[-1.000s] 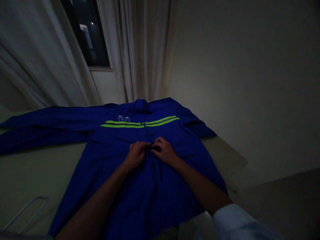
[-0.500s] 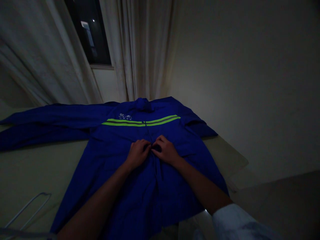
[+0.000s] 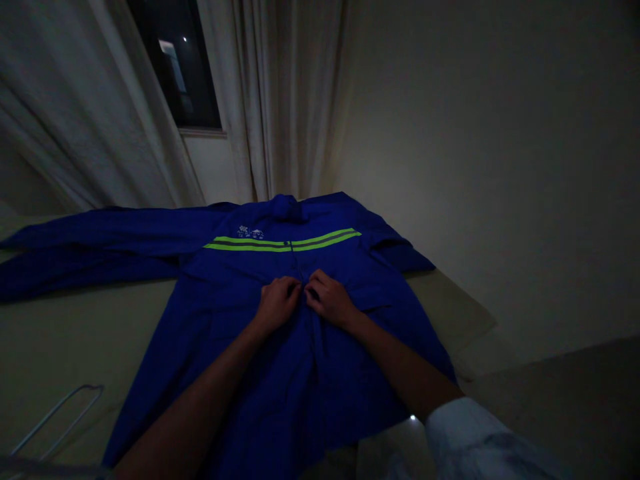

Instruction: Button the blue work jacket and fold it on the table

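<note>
A blue work jacket [image 3: 240, 347] with two bright green stripes across the chest lies face up on a pale surface [image 3: 60, 333]. Its left sleeve stretches far out to the left. My left hand [image 3: 277, 301] and my right hand [image 3: 327, 299] meet at the jacket's front placket, just below the stripes. Both hands are closed, fingers pinched on the edges of the front opening. What sits between the fingertips is too dark to make out.
A white wire hanger [image 3: 55, 417] lies at the near left of the surface. Pale curtains [image 3: 280, 100] and a dark window [image 3: 177, 63] stand behind. A bare wall is at the right, and the surface's right edge [image 3: 475, 320] drops to the floor.
Both hands stay at the same spot on the placket, with only small finger shifts. The view has shifted slightly.
</note>
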The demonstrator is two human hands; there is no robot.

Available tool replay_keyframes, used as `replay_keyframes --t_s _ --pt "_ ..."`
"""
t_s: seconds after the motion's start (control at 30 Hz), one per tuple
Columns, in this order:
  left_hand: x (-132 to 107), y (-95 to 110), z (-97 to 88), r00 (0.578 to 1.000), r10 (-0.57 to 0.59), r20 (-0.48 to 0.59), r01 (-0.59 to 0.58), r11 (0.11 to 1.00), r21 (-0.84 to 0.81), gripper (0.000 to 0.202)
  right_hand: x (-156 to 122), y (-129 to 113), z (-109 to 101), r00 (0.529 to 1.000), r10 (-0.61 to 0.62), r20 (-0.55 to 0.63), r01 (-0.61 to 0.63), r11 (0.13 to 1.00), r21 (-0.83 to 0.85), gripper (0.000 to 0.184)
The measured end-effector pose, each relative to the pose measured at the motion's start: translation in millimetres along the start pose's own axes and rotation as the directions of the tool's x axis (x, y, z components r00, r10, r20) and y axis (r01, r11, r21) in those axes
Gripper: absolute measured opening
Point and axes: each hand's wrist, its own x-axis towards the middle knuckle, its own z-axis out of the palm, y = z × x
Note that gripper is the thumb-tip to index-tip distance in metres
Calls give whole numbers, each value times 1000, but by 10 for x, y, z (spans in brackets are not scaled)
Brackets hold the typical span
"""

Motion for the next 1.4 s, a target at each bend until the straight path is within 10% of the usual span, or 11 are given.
replay_keyframes --t_s 0.3,0.53,1.4 --pt "-47 99 -28 999 -18 -43 17 1000 -17 26 50 30 26 983 174 -55 -144 925 351 8" --pt "53 128 -72 985 -162 66 168 981 -101 29 -1 1 6 992 121 -42 -104 951 290 5" --pt "-56 121 19 997 -42 -69 38 998 -58 23 57 3 -7 903 418 -96 -369 871 326 15"
